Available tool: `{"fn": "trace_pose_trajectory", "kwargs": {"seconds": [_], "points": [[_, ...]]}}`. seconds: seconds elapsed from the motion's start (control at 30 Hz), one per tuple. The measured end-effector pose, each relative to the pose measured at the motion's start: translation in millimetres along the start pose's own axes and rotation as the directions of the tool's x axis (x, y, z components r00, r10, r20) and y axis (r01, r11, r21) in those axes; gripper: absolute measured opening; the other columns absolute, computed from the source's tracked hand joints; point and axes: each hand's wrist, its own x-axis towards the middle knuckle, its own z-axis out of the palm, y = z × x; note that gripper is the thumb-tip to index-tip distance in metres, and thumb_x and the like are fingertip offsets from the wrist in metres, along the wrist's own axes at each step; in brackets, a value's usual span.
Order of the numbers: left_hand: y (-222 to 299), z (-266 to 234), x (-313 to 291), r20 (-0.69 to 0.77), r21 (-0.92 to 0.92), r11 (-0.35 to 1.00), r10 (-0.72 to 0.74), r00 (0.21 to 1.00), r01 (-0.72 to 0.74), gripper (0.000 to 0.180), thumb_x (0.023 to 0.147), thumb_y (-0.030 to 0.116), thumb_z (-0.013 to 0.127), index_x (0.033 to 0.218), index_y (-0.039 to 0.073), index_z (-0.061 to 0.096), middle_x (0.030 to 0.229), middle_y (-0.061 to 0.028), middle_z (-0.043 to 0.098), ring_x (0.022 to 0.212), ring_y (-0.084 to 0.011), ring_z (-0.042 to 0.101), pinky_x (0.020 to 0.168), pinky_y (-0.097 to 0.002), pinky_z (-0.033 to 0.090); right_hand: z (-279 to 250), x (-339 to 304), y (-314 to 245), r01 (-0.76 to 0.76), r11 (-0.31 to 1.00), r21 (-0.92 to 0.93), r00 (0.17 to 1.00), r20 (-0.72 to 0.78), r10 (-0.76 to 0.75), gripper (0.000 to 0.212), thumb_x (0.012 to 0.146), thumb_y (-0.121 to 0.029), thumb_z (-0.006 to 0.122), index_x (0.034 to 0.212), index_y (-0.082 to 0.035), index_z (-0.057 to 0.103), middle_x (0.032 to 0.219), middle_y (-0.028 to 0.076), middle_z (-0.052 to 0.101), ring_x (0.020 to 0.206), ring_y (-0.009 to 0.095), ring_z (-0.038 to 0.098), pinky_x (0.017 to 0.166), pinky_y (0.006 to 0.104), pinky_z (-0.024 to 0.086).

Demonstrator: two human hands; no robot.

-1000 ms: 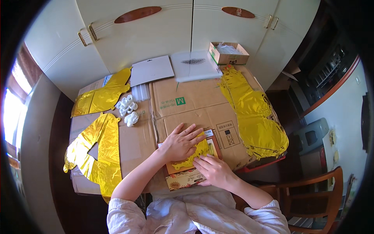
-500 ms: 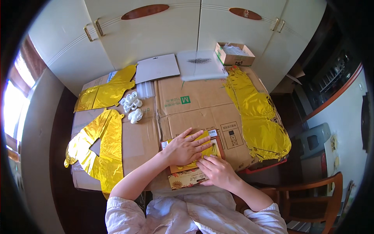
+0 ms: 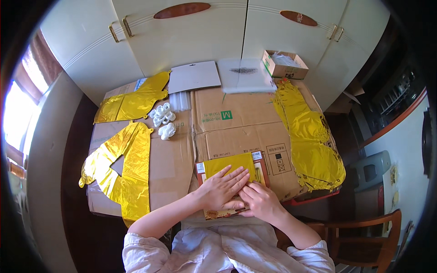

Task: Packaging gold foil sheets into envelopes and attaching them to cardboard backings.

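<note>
A folded gold foil balloon (image 3: 231, 161) lies flat on a printed card package (image 3: 200, 169) near the table's front edge. My left hand (image 3: 223, 187) rests palm down on the foil, its fingers stretched out toward the far right. Close against it, my right hand (image 3: 260, 200) has its fingers bent together at the foil's near right part; its thumb lies lower, by the package. Both hands hide the foil's near part and much of the printed card.
Flat gold foil balloons lie at the far left (image 3: 132, 102), near left (image 3: 136, 182) and right (image 3: 314, 145). White ribbon rolls (image 3: 161, 114), clear straws (image 3: 180, 101), a white card (image 3: 195, 75), clear bags (image 3: 246, 75) and a small box (image 3: 291, 70) sit on the cardboard (image 3: 232, 136).
My left hand has slid nearer to me over the foil, baring its far part. My right hand stays at the near right of the foil. The whole view has shifted slightly.
</note>
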Motion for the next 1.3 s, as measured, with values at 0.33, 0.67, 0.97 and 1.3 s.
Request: {"fn": "trace_pose_trajectory", "kwargs": {"seconds": [0.33, 0.67, 0.97, 1.3], "points": [[27.8, 2.1, -43.4, 0.022, -0.082, 0.989, -0.118, 0.993, 0.119, 0.106, 0.090, 0.076, 0.025, 0.144, -0.014, 0.022, 0.152, -0.0313, 0.025, 0.146, -0.0406, 0.017, 0.119, -0.0479, 0.013, -2.7, 1.2, -0.4, -0.012, 1.000, 0.021, 1.000, -0.001, 0.012, 0.073, 0.061, -0.044, 0.080, 0.119, -0.003, 0.062, 0.122, 0.007, 0.061, 0.118, 0.022, 0.055, 0.104, 0.0372, 0.044], [-2.0, -22.9, -55.5, -0.088, 0.154, 0.912, -0.370, 0.925, 0.379, 0.102, 0.087, 0.075, 0.033, 0.140, -0.011, 0.036, 0.148, -0.0255, 0.036, 0.142, -0.0350, 0.030, 0.116, -0.0547, 0.017, -2.1, -0.1, 0.9, -0.001, 1.000, -0.021, 1.000, 0.021, 0.002, 0.077, 0.061, -0.045, 0.081, 0.123, -0.005, 0.060, 0.127, 0.007, 0.061, 0.118, 0.021, 0.055, 0.104, 0.0371, 0.044], [-9.8, -18.4, -51.6, -0.135, 0.242, 0.874, -0.401, 0.906, 0.422, 0.099, 0.087, 0.074, 0.035, 0.140, -0.009, 0.039, 0.149, -0.0222, 0.038, 0.142, -0.0325, 0.031, 0.116, -0.0565, 0.015, 1.1, -1.5, 2.1, 0.015, 0.999, -0.036, 1.000, 0.016, -0.015, 0.075, 0.063, -0.046, 0.080, 0.122, -0.005, 0.061, 0.126, 0.007, 0.061, 0.118, 0.021, 0.055, 0.104, 0.0367, 0.044], [-15.9, -12.2, 6.0, -0.065, -0.030, 0.977, -0.213, 0.975, 0.211, 0.089, 0.093, 0.068, 0.034, 0.144, -0.005, 0.036, 0.150, -0.0222, 0.037, 0.142, -0.0353, 0.030, 0.115, -0.0514, 0.022, -0.5, -0.5, 2.5, -0.016, 0.999, 0.032, 0.999, 0.043, 0.015, 0.072, 0.063, -0.043, 0.081, 0.120, -0.004, 0.061, 0.122, 0.008, 0.061, 0.118, 0.021, 0.054, 0.103, 0.0361, 0.044]]}}
